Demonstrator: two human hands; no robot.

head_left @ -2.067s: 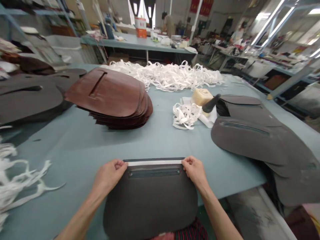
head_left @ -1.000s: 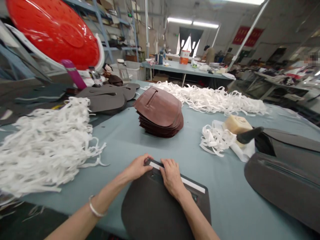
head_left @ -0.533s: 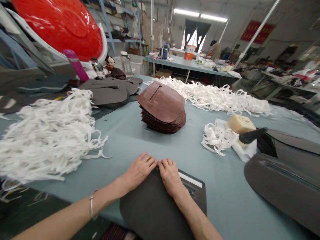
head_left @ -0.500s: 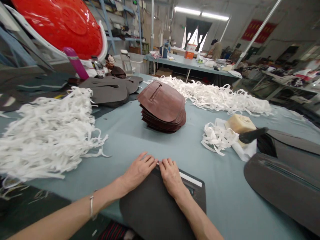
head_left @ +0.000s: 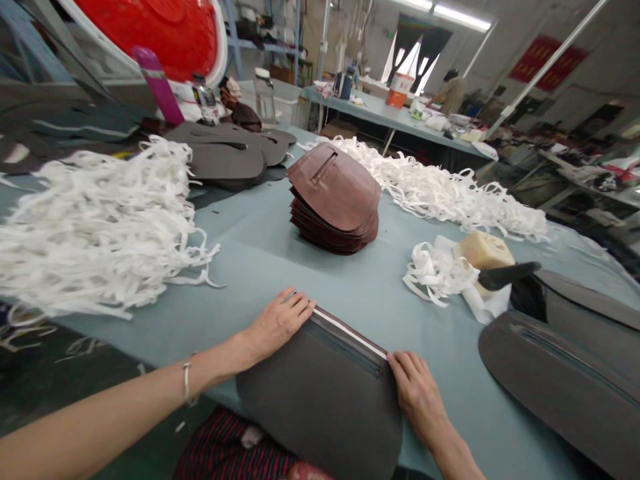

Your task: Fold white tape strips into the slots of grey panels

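A dark grey leather panel (head_left: 320,393) with a slot lies at the near table edge, and a thin white strip (head_left: 350,331) shows along its folded top edge. My left hand (head_left: 278,323) lies flat on the panel's upper left corner, fingers stretched out. At the upper right corner my right hand (head_left: 417,393) presses the folded edge with fingers together and flat. Neither hand holds anything.
A stack of brown leather panels (head_left: 335,197) stands mid-table. White strip heaps lie at the left (head_left: 100,220), at the back (head_left: 440,193) and as a small pile (head_left: 433,270). A beige block (head_left: 484,251) with a black tool (head_left: 507,275) is at right, near grey panels (head_left: 560,387).
My right hand slid along the top edge from beside the left hand to the panel's right corner. The white strip is now mostly folded under. The view shifted slightly.
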